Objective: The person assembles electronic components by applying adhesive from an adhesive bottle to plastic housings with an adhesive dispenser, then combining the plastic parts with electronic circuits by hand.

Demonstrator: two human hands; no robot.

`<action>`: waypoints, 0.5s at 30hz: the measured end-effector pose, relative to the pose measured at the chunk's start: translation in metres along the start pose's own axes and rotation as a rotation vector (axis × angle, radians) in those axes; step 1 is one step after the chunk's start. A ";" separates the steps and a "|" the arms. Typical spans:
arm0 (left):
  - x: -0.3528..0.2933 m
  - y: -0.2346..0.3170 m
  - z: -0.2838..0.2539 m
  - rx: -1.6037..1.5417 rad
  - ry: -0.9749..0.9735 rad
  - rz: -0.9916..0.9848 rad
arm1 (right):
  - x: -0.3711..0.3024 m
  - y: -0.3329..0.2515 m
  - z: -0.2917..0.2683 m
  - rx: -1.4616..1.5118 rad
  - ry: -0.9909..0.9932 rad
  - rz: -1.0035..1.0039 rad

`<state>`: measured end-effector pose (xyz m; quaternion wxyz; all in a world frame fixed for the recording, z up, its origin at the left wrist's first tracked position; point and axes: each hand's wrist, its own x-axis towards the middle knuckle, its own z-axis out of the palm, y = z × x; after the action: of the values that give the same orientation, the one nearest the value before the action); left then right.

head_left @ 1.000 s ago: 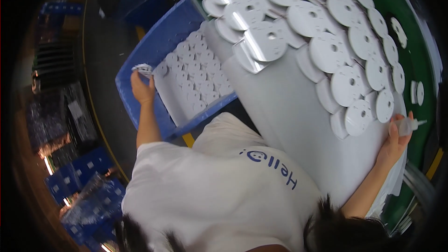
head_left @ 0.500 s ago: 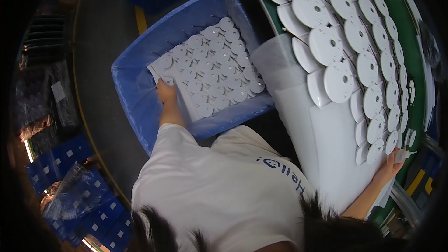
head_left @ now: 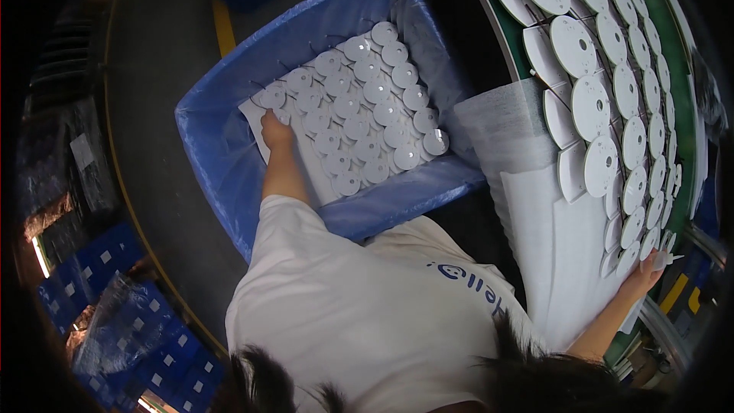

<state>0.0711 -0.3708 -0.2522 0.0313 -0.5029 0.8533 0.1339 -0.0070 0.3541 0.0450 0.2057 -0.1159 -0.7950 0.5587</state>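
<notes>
Inside the blue plastic-lined bin [head_left: 222, 69], several white round parts with small center holes lie in overlapping rows on a white sheet [head_left: 306, 172]. My left hand [head_left: 277, 131] reaches into the bin's left side, its fingers closed on a white disc part [head_left: 282, 116] beside the row's end disc [head_left: 272, 96]. At far right, my right hand [head_left: 644, 274] holds a small translucent squeeze bottle [head_left: 662, 261] with a thin nozzle. It is close to the near end of the rows of larger-looking white disc parts [head_left: 592, 109] on the green worktable [head_left: 520, 52].
White foam sheeting [head_left: 508, 122] drapes over the table's near edge, between bin and discs. Blue crates [head_left: 164, 336] with clear plastic film stand at lower left. A yellow floor line [head_left: 222, 27] runs behind the bin.
The view has shifted, so bin and table sit differently in it. My left hand has moved up with its disc, closer to the end disc of the row. The right hand keeps the bottle.
</notes>
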 end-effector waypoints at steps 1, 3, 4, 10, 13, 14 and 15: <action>0.000 -0.001 0.001 0.000 -0.004 -0.005 | -0.001 -0.001 0.002 -0.007 0.022 0.003; 0.000 0.000 0.000 -0.006 0.003 0.037 | -0.001 -0.002 0.004 -0.015 0.041 0.005; 0.000 -0.002 0.000 -0.007 0.001 0.034 | -0.001 -0.002 0.004 -0.018 0.036 0.002; 0.010 -0.008 -0.006 0.004 -0.110 0.099 | 0.001 0.002 -0.001 -0.020 0.045 -0.007; 0.017 -0.013 0.000 -0.003 -0.219 0.057 | -0.002 -0.004 0.007 -0.032 0.037 -0.023; 0.018 -0.015 0.002 -0.031 -0.207 0.073 | -0.003 -0.004 0.009 -0.042 0.019 -0.033; 0.017 -0.013 0.003 -0.061 -0.198 0.090 | -0.002 -0.004 0.007 -0.045 0.022 -0.031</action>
<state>0.0743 -0.3903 -0.2610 0.0942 -0.4489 0.8634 0.2101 -0.0080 0.3456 0.0458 0.2206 -0.1144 -0.8069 0.5359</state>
